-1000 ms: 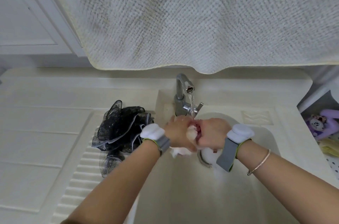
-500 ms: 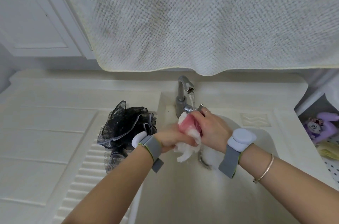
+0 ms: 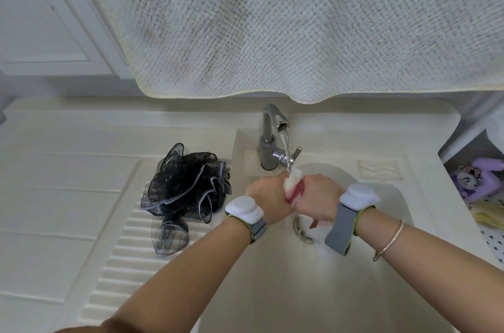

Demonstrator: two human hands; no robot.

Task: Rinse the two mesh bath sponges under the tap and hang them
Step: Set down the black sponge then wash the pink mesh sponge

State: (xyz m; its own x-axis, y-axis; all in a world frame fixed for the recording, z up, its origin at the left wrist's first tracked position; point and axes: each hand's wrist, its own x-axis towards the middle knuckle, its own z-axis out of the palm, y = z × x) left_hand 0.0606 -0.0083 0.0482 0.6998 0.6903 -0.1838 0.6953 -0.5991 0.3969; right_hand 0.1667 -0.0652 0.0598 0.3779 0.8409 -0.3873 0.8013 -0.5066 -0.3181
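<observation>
- While water ran from the tap [image 3: 274,125] in a thin stream, both hands met under it, over the sink [image 3: 272,291].
- The left hand [image 3: 268,200] was closed around the pink and white sponge [image 3: 292,188], knuckles up, squeezing it from its side.
- The right hand [image 3: 317,200] was curled round the same sponge from the other side, so the two fists pressed together with the mesh bunched between them; only a small white tuft and a strip of pink showed.
- The stream landed right on that white tuft at the top of the sponge.
- The black sponge [image 3: 186,191] lay untouched on the ribbed drainboard [image 3: 120,272], just left of the basin, its grey-edged frills spread out and a grey mesh tail trailing toward me.
- Each wrist carried a white sensor on a grey band [image 3: 341,231], and a thin bracelet [image 3: 391,240] sat on the right forearm.
- A pale towel [image 3: 300,27] hung overhead, its hem just above the spout.
- A purple plush toy [image 3: 476,182] sat in a shelf at the far right.
</observation>
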